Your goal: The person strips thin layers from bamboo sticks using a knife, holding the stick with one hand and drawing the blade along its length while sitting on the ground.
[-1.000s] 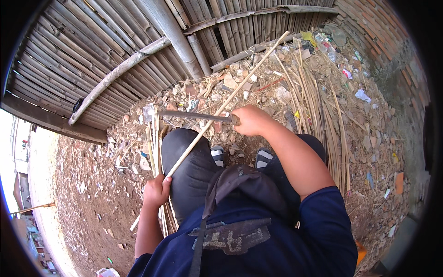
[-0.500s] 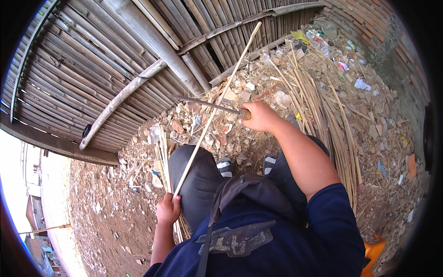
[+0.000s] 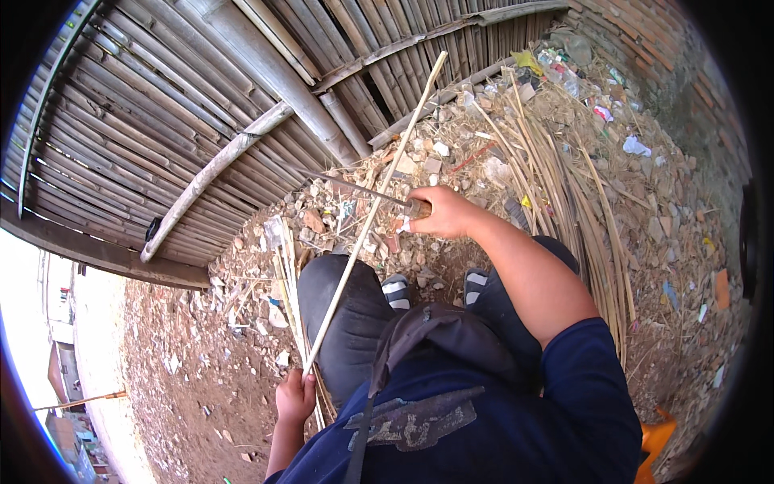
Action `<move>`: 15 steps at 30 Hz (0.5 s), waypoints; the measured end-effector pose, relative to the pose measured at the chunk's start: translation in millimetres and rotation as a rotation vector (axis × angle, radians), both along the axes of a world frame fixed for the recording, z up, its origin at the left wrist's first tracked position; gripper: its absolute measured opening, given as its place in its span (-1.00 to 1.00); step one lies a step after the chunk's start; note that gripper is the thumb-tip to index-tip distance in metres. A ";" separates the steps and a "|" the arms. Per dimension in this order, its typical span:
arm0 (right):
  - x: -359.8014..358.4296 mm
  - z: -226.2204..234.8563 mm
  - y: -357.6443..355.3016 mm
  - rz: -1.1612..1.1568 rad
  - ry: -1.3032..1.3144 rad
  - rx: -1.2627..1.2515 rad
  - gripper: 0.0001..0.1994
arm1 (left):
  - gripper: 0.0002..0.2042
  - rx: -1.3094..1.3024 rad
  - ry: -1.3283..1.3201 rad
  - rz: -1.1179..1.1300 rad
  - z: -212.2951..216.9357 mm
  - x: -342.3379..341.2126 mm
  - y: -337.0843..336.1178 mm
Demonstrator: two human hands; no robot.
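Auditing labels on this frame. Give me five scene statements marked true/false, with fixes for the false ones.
1. The right hand grips a knife by its handle. True.
2. The left hand grips the stick at its far end. False: it grips the near end.
3. In this view, the knife crosses the stick. True.
4. The brick wall is at the left. False: it is at the right.
5. Loose strips lie on the ground at the right. True.
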State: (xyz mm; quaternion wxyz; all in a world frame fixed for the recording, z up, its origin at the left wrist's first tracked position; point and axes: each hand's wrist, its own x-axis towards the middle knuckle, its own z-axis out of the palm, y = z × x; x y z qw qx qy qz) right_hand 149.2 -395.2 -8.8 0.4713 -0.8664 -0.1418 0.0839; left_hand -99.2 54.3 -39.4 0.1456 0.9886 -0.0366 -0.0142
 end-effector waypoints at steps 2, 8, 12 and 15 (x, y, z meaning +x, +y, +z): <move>-3.9 6.9 -0.2 -0.019 0.025 0.041 -0.44 | -0.73 -0.041 -0.082 -0.022 1.8 5.4 -9.1; -3.9 -0.7 -3.3 -0.014 -0.065 -0.017 -0.47 | -0.70 -0.160 -0.176 0.058 26.0 38.8 -59.0; -10.3 7.6 -1.1 0.055 -0.043 -0.177 -0.55 | -0.70 -0.104 -0.105 0.082 15.6 39.5 -55.7; -13.8 13.4 2.4 0.092 -0.055 -0.306 -0.61 | -0.67 -0.087 0.032 0.050 15.0 35.2 -46.8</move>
